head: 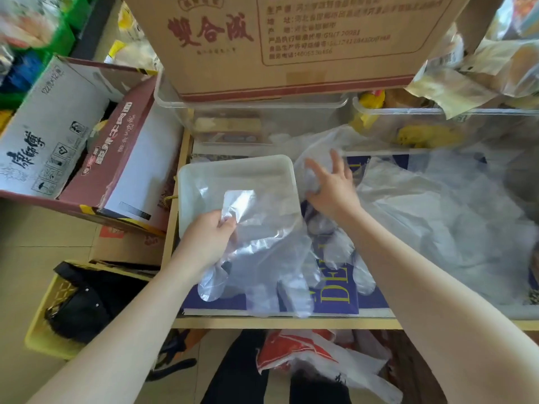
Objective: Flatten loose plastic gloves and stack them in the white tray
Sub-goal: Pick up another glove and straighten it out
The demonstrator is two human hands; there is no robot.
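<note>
- At centre left, the left hand [208, 239] pinches the cuff of a clear glove [262, 258]; the glove hangs over the near edge of the white tray [233, 173].
- Right of the tray, the right hand [332, 188] has spread fingers on the glove pile [423, 211].

Left hand [208, 239] pinching a clear plastic glove [262, 252] over the white tray [233, 173], right hand [332, 188] spread nearby
</note>
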